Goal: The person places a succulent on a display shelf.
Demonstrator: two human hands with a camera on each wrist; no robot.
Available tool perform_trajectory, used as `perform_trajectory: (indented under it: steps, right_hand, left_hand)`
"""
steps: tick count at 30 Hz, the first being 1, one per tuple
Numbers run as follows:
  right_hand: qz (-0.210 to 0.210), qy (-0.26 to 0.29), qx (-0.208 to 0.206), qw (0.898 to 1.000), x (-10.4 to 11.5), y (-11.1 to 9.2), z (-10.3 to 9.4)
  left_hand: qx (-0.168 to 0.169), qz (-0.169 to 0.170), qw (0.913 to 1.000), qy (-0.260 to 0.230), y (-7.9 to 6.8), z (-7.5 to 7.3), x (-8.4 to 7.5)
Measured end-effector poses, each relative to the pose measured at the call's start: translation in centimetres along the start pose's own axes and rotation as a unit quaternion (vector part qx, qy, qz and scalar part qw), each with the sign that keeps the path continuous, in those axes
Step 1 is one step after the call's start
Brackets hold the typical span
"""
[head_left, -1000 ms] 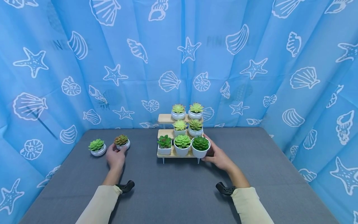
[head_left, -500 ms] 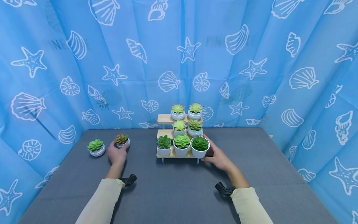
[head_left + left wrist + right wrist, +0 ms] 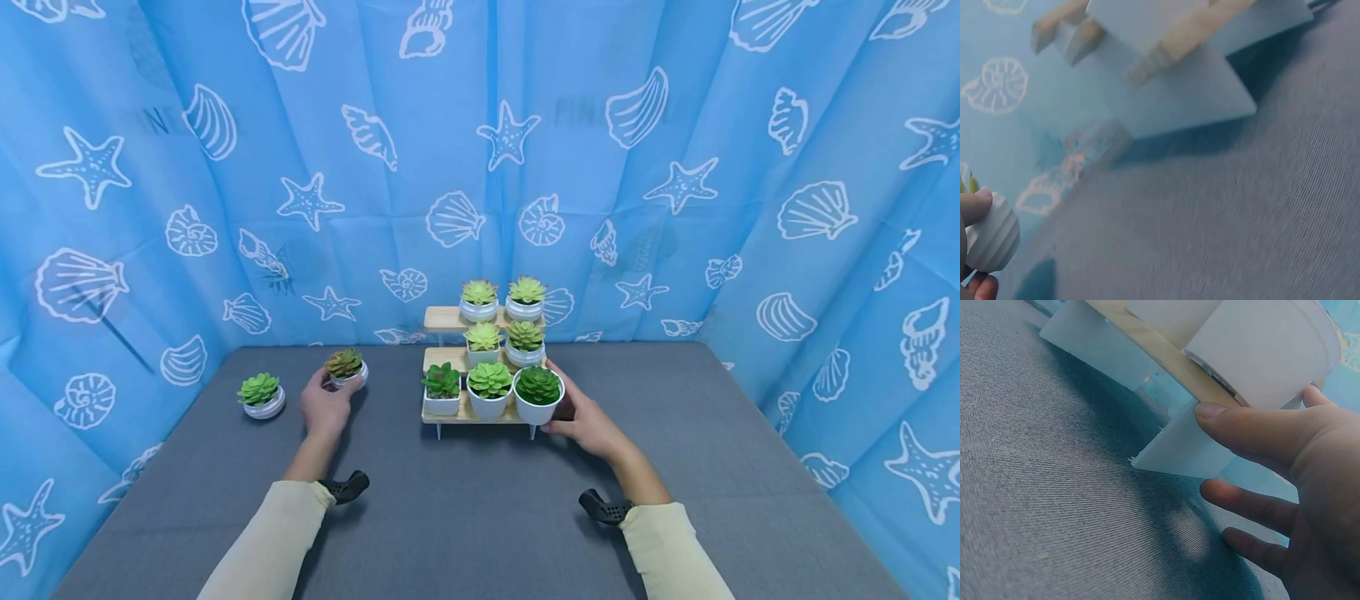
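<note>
My left hand [image 3: 326, 408] pinches a small ribbed white pot [image 3: 994, 234] holding a brownish-green succulent [image 3: 343, 363]; its shadow falls apart from it on the cloth, so it is off the table. At centre stands a three-tier wooden plant stand [image 3: 442, 317] with white legs. My right hand [image 3: 588, 423] holds the stand's right end at the lowest tier, thumb [image 3: 1229, 419] on the board's front edge, another finger behind. Above that thumb sits a white pot with a dark green succulent [image 3: 538, 385]. The other two fingers of this hand stand free of the stand.
A light green succulent [image 3: 258, 389] in a white pot stands at the far left of the grey tabletop [image 3: 480, 517]. Several potted succulents fill the tiers; the left ends of the top and middle tiers show bare wood. A blue shell-print curtain [image 3: 375, 208] hangs behind.
My left hand has carried the brownish succulent pot to the right, towards the stand. The right hand and the stand stay where they were.
</note>
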State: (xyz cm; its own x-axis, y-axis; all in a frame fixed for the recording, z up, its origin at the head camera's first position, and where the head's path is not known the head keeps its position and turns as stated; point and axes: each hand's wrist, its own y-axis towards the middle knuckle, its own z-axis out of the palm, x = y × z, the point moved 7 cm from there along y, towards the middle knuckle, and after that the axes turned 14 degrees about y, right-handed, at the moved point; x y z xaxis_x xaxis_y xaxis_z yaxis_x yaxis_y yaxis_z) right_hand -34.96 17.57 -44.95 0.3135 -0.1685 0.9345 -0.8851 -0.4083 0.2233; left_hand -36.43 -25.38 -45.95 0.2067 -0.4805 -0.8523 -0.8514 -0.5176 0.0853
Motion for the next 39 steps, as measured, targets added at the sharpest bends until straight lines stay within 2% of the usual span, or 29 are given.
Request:
perform_trajectory:
  steps: [7,17,23,33,39]
  right_hand:
    - [-0.001,0.003,0.003,1.0,-0.2,0.0,0.0]
    - [-0.002,0.004,0.005,1.0,-0.2,0.0,0.1]
    - [-0.01,0.01,0.006,1.0,-0.1,0.1,0.1]
    - [-0.008,0.005,0.009,1.0,0.1,0.0,0.1]
    - [-0.014,0.008,0.013,1.0,0.1,0.0,0.2]
  left_hand:
    - [0.043,0.043,0.9978,-0.028,-1.5,0.6,-3.0]
    - [0.057,0.095,0.9924,-0.052,-3.2,1.1,-7.0]
    - [0.088,0.128,0.9859,-0.061,-4.0,1.6,-9.3]
    - [0.162,0.148,0.9748,-0.041,-4.1,3.5,-10.7]
    - [0.184,0.16,0.9691,-0.041,-4.2,4.4,-11.3]
